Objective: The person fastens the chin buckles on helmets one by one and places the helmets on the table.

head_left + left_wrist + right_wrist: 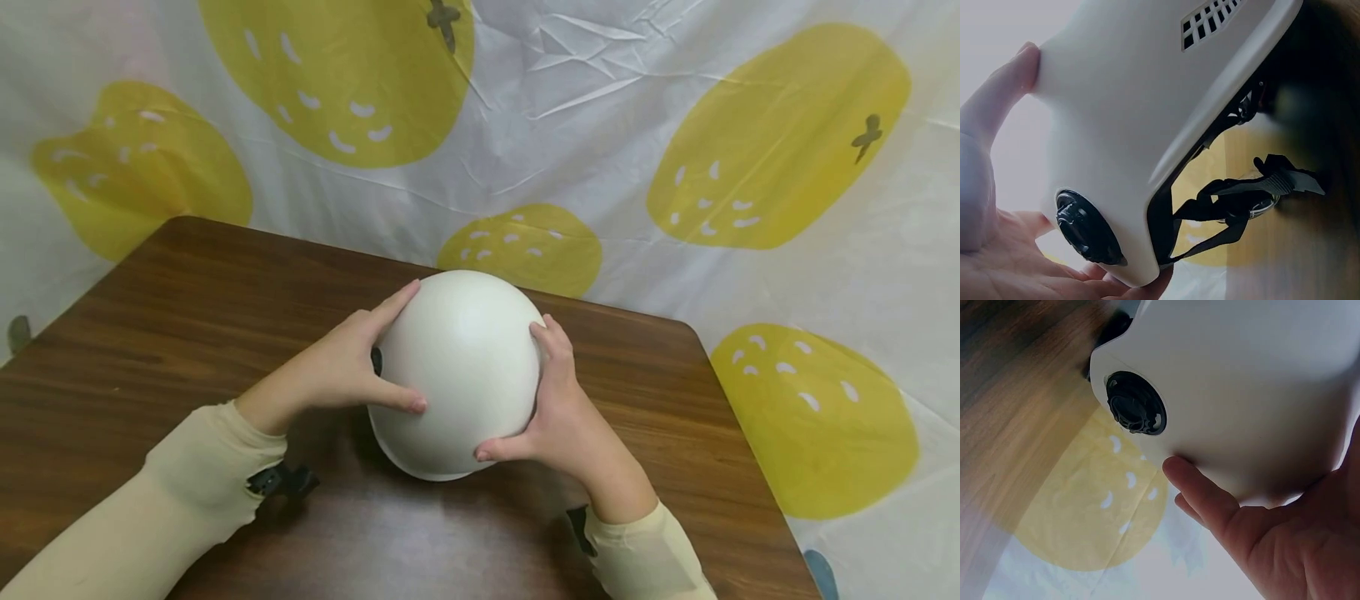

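A smooth white helmet point(465, 358) is held over the table between both hands, its dome facing up. My left hand point(337, 362) grips its left side, thumb and fingers spread on the shell. On the opposite side my right hand point(562, 408) holds it, thumb low on the near face. The left wrist view shows a black round fitting point(1087, 226), a grid vent point(1210, 24) and a black chin strap point(1235, 194) with a buckle hanging below the rim. Another black round fitting point(1136, 403) appears in the right wrist view. The helmet's inside is mostly hidden.
A dark brown wooden table point(225, 292) lies beneath. Behind it and along its right side hangs a white curtain point(555, 150) printed with yellow fruit shapes. Black wrist-camera mounts point(281, 482) show at the cuffs.
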Demonstrator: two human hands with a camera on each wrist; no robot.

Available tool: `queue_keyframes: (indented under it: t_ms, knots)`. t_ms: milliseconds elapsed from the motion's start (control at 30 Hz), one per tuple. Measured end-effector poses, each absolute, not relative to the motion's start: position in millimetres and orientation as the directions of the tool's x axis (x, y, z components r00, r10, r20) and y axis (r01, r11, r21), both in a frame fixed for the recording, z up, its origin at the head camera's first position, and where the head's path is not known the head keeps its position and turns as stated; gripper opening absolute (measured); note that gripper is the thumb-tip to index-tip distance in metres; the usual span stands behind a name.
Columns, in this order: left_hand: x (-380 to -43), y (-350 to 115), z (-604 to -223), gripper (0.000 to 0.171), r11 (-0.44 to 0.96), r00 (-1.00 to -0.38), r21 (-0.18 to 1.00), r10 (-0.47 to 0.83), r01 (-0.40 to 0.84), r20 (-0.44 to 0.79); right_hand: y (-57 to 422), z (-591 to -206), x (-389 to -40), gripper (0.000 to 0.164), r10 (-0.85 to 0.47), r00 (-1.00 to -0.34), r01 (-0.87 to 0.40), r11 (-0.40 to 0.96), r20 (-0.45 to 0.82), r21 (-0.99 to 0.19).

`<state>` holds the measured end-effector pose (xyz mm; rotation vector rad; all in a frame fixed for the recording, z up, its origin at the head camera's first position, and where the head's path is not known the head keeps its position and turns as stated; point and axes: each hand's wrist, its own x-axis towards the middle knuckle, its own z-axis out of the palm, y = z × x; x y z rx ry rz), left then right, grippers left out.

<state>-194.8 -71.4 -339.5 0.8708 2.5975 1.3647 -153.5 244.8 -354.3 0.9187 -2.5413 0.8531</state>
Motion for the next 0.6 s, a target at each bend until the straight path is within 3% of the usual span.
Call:
queue_keyframes:
  t_ms: [433,600]
  knots:
    - [-193.8,-70.6,-339.4,0.138,0.421,-0.833,0.788,0.517,0.449,0.198,241.2,-347.8,-147.6,0.156,-0.392,-0.852,-0.522,0.695,0.347,-0.495]
    - [-198.9,-76.3,-342.4,0.129,0.292,-0.808,0.881,0.569,0.371,0.152,240.3,-348.1,-148.1,0.155,-0.387,-0.850,-0.524,0.688,0.358,-0.501]
